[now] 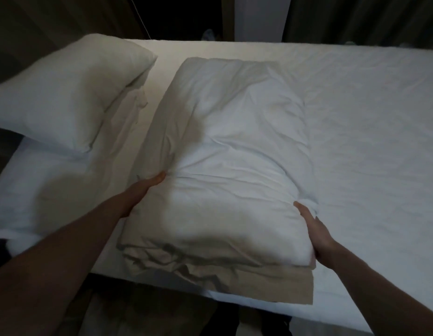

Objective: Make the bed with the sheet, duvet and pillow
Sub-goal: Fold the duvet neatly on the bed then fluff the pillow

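While both hands grip the folded duvet (235,166), a pillow (65,93) lies left.

I see the duvet (235,146) folded into a thick white bundle, lying lengthwise across the near half of the bed, its creased lower layers hanging slightly over the near edge. The sheet (370,122) is white and lightly wrinkled — spread flat over the mattress. The pillow (65,93), white and plump, lies at the far left, just beside the duvet but apart from it.
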The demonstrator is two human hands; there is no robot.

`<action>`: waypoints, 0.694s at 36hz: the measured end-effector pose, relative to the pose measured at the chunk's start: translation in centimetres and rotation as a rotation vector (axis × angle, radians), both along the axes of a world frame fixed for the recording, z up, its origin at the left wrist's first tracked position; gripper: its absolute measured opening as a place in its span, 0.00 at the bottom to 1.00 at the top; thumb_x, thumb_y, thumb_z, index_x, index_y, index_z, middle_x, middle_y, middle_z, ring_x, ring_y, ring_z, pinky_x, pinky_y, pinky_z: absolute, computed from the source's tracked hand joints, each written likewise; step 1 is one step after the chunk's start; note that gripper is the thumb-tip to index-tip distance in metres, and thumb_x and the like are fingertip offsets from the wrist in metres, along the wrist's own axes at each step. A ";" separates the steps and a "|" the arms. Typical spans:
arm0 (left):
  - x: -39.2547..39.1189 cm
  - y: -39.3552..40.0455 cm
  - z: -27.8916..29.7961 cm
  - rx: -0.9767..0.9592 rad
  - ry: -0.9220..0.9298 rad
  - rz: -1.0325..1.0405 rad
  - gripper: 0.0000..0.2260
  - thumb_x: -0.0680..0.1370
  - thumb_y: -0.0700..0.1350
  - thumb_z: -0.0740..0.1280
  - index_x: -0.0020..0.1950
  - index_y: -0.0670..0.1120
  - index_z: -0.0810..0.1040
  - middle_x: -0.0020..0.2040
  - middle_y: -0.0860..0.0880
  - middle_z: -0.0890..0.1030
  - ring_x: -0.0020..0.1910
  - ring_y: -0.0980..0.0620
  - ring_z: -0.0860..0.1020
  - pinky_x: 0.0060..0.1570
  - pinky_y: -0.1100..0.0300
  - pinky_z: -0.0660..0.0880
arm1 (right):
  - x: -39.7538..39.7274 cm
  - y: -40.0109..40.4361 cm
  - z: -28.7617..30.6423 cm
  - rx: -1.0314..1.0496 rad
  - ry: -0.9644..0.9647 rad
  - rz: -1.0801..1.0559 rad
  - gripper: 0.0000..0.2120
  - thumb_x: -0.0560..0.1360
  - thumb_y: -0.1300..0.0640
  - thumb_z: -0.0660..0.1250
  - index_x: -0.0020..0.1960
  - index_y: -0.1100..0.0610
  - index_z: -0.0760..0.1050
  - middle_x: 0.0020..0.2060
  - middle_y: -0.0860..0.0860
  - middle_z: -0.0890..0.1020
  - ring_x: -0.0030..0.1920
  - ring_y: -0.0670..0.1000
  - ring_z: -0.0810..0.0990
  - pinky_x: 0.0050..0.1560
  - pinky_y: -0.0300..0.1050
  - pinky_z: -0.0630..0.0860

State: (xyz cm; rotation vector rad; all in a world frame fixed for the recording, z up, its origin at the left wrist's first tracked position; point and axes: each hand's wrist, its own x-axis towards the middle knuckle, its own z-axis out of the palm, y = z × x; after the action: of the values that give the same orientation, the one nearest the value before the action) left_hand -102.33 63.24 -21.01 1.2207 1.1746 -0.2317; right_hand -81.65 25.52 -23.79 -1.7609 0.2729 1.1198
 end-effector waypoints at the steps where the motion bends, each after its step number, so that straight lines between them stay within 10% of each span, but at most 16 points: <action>1: -0.4 -0.1 -0.4 -0.033 0.011 -0.020 0.39 0.57 0.68 0.77 0.60 0.47 0.80 0.55 0.44 0.84 0.52 0.47 0.83 0.51 0.56 0.77 | -0.3 0.0 -0.7 -0.020 0.001 0.005 0.47 0.57 0.25 0.71 0.68 0.52 0.72 0.53 0.46 0.81 0.53 0.48 0.79 0.54 0.46 0.75; 4: -0.8 -0.2 -0.7 -0.088 0.084 -0.015 0.40 0.53 0.68 0.79 0.57 0.45 0.82 0.52 0.43 0.85 0.50 0.46 0.84 0.52 0.54 0.76 | -0.9 -0.1 -1.7 -0.097 -0.013 -0.020 0.65 0.52 0.19 0.68 0.77 0.55 0.58 0.69 0.54 0.73 0.66 0.56 0.74 0.69 0.55 0.70; 8: 0.9 0.6 0.3 0.170 0.072 0.080 0.05 0.72 0.44 0.70 0.39 0.43 0.83 0.38 0.46 0.84 0.36 0.52 0.80 0.48 0.52 0.75 | -0.5 1.7 0.2 -0.070 -0.224 -0.054 0.54 0.66 0.30 0.70 0.80 0.50 0.47 0.75 0.53 0.66 0.72 0.55 0.69 0.71 0.51 0.66; 13: 6.5 2.5 4.7 0.864 0.010 -0.077 0.47 0.60 0.58 0.64 0.77 0.41 0.61 0.75 0.39 0.63 0.71 0.45 0.66 0.68 0.53 0.64 | 3.7 6.7 3.2 -0.062 -0.755 0.159 0.46 0.66 0.30 0.71 0.77 0.47 0.59 0.73 0.49 0.68 0.71 0.48 0.68 0.73 0.54 0.66; 18: 16.5 2.6 7.1 1.126 -0.063 -0.454 0.44 0.65 0.72 0.61 0.77 0.55 0.62 0.80 0.52 0.53 0.78 0.47 0.56 0.76 0.44 0.52 | 6.1 15.3 5.5 -0.248 -0.836 0.484 0.49 0.65 0.20 0.58 0.79 0.39 0.47 0.80 0.46 0.46 0.79 0.58 0.42 0.76 0.66 0.44; 25: 20.8 3.8 1.8 1.027 0.214 -0.772 0.46 0.65 0.81 0.53 0.79 0.63 0.49 0.80 0.61 0.44 0.79 0.50 0.41 0.73 0.35 0.38 | 3.9 18.6 2.4 -0.422 -0.877 0.631 0.49 0.66 0.19 0.50 0.78 0.39 0.38 0.80 0.45 0.39 0.78 0.60 0.34 0.74 0.69 0.39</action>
State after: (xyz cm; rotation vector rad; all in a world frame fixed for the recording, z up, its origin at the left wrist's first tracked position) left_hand -81.57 67.00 -19.18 2.5998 0.9427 -0.3480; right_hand -77.79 44.15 -21.37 -2.6347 -0.6669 0.5957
